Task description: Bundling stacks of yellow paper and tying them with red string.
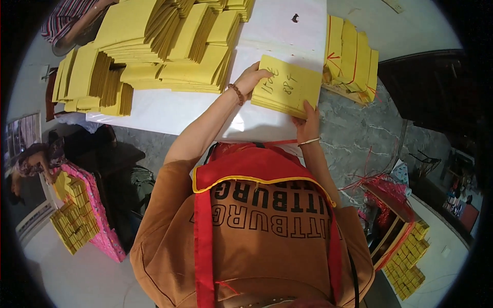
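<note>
The fingers of the left hand (251,78) curl over the left edge of a small stack of yellow paper sheets (286,87), and the fingers of the right hand (307,122) press on its near right corner, so both hands grip the same stack. It lies on the white sheet (277,31) that covers the bench, near the middle, with some handwriting on its top sheet. The left wrist carries a bead bracelet (236,94), the right wrist a thin bangle (309,141). To the far left, large fanned piles of yellow paper (169,41) cover the bench. To the right, a bundle tied with red string (352,56) rests on the grey marble surface (359,133). Near on the right, loose red string (377,182) lies beside a box.
</note>
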### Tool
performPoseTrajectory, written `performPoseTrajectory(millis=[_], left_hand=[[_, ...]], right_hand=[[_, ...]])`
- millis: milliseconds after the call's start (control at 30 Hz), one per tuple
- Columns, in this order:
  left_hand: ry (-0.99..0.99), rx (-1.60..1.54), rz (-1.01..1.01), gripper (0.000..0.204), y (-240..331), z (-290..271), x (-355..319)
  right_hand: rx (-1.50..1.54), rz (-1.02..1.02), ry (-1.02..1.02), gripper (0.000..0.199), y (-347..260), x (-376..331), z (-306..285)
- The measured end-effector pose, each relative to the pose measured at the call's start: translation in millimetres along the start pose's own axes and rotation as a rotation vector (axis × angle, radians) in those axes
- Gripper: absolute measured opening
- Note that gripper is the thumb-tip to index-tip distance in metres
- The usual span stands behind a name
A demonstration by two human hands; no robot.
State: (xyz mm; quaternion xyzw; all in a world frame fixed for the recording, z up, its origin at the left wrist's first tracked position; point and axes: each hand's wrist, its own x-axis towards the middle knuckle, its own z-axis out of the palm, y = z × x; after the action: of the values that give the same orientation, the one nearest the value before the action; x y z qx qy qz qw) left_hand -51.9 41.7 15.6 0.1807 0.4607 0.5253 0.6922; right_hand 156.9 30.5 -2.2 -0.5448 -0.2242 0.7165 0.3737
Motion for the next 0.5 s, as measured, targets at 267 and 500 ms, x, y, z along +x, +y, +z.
performPoseTrajectory(millis=[267,500], left_hand=[[0.071,0.073,0.18,0.082,-13.8,2.1,-17.7],[0.045,0.461,0.596,0.081,-62.4,-11.0,-20.4]], right_hand=[[-0.129,0.03,0.031,0.051,0.2,-11.5,-4.1],[-0.728,-0.479,-0.297,0.044,-13.8,-0.9,-32.8]])
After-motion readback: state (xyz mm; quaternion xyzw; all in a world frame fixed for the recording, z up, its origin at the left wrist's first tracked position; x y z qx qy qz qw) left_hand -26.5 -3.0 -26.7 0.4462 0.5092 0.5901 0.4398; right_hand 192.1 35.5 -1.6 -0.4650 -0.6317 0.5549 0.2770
